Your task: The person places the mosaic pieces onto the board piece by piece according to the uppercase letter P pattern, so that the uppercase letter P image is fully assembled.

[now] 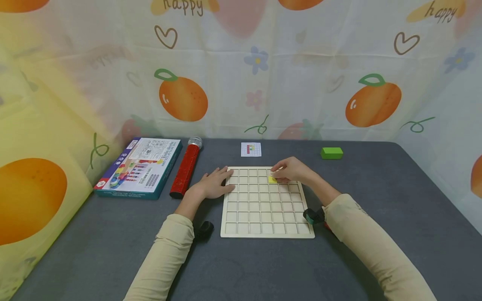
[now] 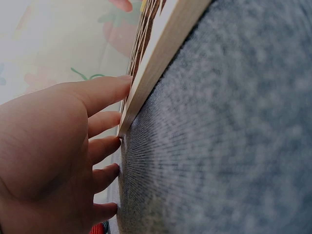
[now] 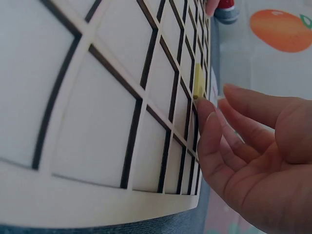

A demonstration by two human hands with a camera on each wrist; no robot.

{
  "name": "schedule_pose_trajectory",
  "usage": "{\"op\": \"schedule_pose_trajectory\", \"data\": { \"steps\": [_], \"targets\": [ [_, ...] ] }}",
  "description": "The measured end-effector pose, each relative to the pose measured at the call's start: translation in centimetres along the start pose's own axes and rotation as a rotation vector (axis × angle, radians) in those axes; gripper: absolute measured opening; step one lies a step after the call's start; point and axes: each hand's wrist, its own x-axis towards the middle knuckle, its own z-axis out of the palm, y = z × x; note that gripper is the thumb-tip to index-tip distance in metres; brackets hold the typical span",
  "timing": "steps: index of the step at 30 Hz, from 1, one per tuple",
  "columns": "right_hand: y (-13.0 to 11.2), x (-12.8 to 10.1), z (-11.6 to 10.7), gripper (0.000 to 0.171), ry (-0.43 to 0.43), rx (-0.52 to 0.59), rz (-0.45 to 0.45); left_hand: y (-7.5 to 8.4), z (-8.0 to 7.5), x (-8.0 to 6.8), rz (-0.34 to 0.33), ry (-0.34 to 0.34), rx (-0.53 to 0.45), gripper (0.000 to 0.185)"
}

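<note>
A pale wooden grid board (image 1: 253,216) lies flat on the table. My left hand (image 1: 213,184), fingers spread, rests at its far left corner; the thumb (image 2: 109,90) touches the board's edge, and the other fingers reach down along the corner. Over the far rows, right of the middle, my right hand (image 1: 293,170) bends its fingers close to a yellow square tile (image 1: 272,179). In the right wrist view a fingertip meets the end of the yellow tile (image 3: 199,80), while the thumb (image 3: 243,100) stands apart from that finger.
A small card (image 1: 251,149) with a coloured grid pattern lies beyond the board. A green block (image 1: 332,153) sits at the back right. To the left are a red microphone (image 1: 186,167) and a flat toy box (image 1: 139,167). A fruit-print cloth (image 1: 226,96) hangs behind the table.
</note>
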Motion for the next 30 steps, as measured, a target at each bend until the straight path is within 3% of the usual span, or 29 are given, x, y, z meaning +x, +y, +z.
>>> {"op": "schedule_pose_trajectory", "data": {
  "steps": [14, 19, 30],
  "targets": [
    [1.5, -0.9, -2.1, 0.039, -0.064, 0.181, -0.002, 0.0, 0.1, 0.1, -0.002, -0.003, -0.008, 0.065],
    [2.3, -1.8, -2.9, 0.046, -0.101, 0.287, -0.025, 0.0, 0.0, 0.2, -0.001, 0.0, -0.008, 0.065],
    [4.4, -4.2, -4.4, 0.055, -0.123, 0.38, -0.069, 0.1, 0.0, 0.1, -0.005, 0.001, 0.0, 0.065]
  ]
}}
